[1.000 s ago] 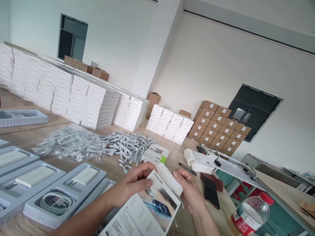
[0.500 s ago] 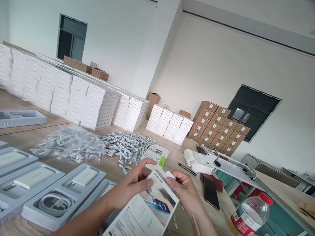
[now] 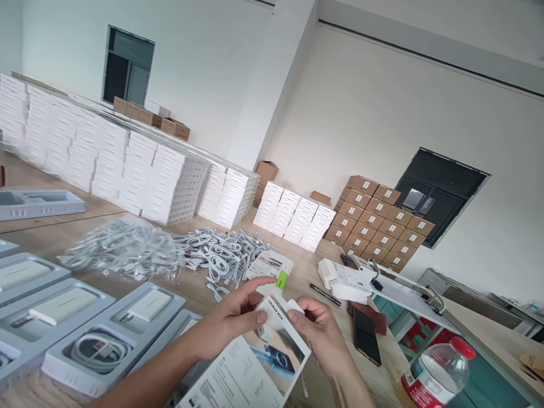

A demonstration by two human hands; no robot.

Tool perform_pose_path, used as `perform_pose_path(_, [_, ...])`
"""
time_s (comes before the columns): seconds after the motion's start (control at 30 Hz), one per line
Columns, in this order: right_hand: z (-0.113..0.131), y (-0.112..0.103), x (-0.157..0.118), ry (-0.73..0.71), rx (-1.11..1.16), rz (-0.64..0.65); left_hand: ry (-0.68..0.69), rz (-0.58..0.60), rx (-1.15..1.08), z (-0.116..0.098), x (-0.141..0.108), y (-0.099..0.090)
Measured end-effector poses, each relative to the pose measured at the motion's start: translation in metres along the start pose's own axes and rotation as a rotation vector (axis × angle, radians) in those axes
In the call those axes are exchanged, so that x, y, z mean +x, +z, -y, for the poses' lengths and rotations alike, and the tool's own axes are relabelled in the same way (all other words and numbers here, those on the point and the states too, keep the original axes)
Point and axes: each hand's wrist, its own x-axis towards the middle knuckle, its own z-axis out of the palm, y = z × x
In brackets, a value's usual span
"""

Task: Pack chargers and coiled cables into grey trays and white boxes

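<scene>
A white printed packaging box [image 3: 238, 371] with a phone picture is held tilted between both hands, low in the middle of the view. My left hand [image 3: 238, 318] is closed on its upper left edge, thumb on the printed face and fingers behind. On the upper right edge, my right hand [image 3: 319, 333] pinches the box beside a small white flap. Just beyond lies a stack of printed boxes [image 3: 267, 263] with a green end. Left of my forearm sit grey trays [image 3: 164, 328] holding white chargers [image 3: 149, 305] and a coiled cable [image 3: 102, 352].
A heap of white cables [image 3: 221, 252] and bagged cables [image 3: 123, 249] lie behind the hands. White box stacks [image 3: 170, 181] line the back. To the right are a marker [image 3: 325, 294], folded cartons [image 3: 342, 280], a phone [image 3: 366, 335] and a red-capped bottle [image 3: 437, 371].
The view has shifted slightly, so the scene sits a little further right. Both hands keep their hold on the box, and my left index finger reaches a bit further over its top.
</scene>
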Motion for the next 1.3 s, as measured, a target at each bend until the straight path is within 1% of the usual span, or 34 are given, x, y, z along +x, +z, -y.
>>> perform_pose_path(0.17, [0.003,0.004,-0.001,-0.045,-0.051,0.033,-0.005,-0.002,0.008,0.0,0.002,-0.002])
perform_pose_path(0.3, [0.007,0.007,-0.001,-0.047,-0.082,0.009,-0.006,-0.004,-0.001,0.001,0.002,-0.003])
perform_pose_path(0.47, [0.008,0.007,-0.001,-0.05,-0.102,-0.005,-0.001,-0.029,0.045,-0.001,0.0,-0.001])
perform_pose_path(0.63, [0.006,0.006,-0.001,-0.009,-0.089,-0.035,0.009,-0.065,0.082,-0.002,0.0,-0.001])
perform_pose_path(0.7, [0.007,0.005,-0.002,-0.021,-0.1,-0.026,0.004,-0.057,0.058,-0.001,0.001,0.0])
perform_pose_path(0.8, [0.01,0.004,-0.003,-0.08,-0.134,0.017,-0.002,-0.016,-0.008,0.001,0.002,0.0])
perform_pose_path(0.87, [0.011,0.003,-0.003,-0.108,-0.145,0.042,-0.001,-0.018,-0.061,0.002,0.003,0.0])
perform_pose_path(0.97, [0.006,-0.003,-0.002,-0.071,-0.132,0.083,-0.007,-0.074,-0.115,0.0,0.004,-0.001])
perform_pose_path(1.07, [-0.003,-0.006,-0.003,0.038,-0.004,0.073,0.031,-0.146,-0.146,-0.002,0.006,-0.001])
perform_pose_path(1.13, [-0.003,-0.004,-0.006,0.074,0.068,0.091,0.065,-0.184,-0.158,-0.001,0.007,-0.003])
perform_pose_path(1.23, [0.009,0.006,-0.012,0.041,0.015,0.211,0.077,-0.232,-0.169,0.001,0.011,-0.007])
perform_pose_path(1.3, [0.019,0.013,-0.014,-0.005,-0.051,0.248,0.058,-0.255,-0.181,0.002,0.012,-0.011])
